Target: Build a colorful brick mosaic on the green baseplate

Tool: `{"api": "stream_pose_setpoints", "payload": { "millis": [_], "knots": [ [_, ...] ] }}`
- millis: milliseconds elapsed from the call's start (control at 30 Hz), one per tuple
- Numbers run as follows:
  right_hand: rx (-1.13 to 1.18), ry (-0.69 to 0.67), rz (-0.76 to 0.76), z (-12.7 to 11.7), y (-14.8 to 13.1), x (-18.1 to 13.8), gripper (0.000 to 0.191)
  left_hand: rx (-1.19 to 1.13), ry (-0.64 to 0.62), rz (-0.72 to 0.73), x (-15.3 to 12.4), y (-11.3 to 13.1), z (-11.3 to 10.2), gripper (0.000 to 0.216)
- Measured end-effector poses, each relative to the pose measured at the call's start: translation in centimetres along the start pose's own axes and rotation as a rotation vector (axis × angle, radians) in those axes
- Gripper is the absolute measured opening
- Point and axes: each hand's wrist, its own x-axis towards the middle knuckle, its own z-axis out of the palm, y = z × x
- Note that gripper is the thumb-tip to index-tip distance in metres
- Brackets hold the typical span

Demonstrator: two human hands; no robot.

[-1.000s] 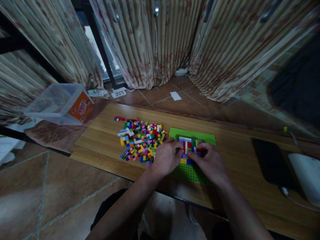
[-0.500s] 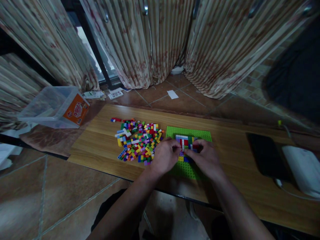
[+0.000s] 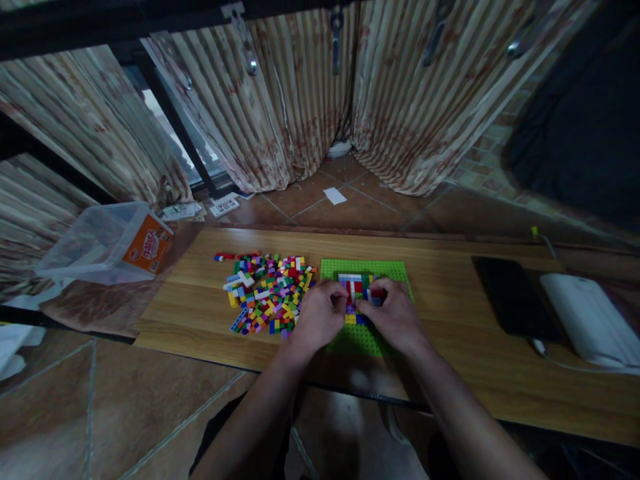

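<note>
A green studded baseplate [image 3: 363, 341] lies on the wooden table. On it stands a low block of coloured toy bricks [image 3: 356, 288] in white, red, blue, green, yellow and purple. My left hand [image 3: 324, 315] is at the block's left side, thumb and forefinger pinched together by a red part; anything between the tips is too small to make out. From the right, my right hand [image 3: 393, 312] curls over the block, its thumb and forefinger closed on the bricks there. Both hands hide parts of the block and plate.
Left of the plate spreads a heap of loose toy bricks [image 3: 270, 293]. A clear plastic bin [image 3: 107, 237] with an orange label stands beyond the table's left end. At the right lie a black tablet-like slab [image 3: 515, 297] and a white device [image 3: 590, 320] with a cable.
The camera view has tilted up and shifted slightly, so the table things appear a bit farther left. Both hands stay at the brick block in nearly the same pose.
</note>
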Motion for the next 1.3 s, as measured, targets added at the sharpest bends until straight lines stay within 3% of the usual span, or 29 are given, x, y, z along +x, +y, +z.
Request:
{"api": "stream_pose_setpoints", "payload": {
  "millis": [433,733,1300],
  "knots": [
    [0.115,-0.063,-0.066,-0.7,1.0,0.7,0.027,-0.036,-0.033,0.010,0.2,-0.1,-0.5,0.019],
    [0.068,-0.020,-0.054,-0.4,0.4,0.4,0.025,-0.139,-0.033,-0.090,0.6,0.2,-0.3,0.016],
    [-0.005,-0.033,-0.017,-0.2,-0.1,0.1,0.036,-0.139,-0.076,-0.133,1.2,0.0,-0.2,0.015]
  ]
}}
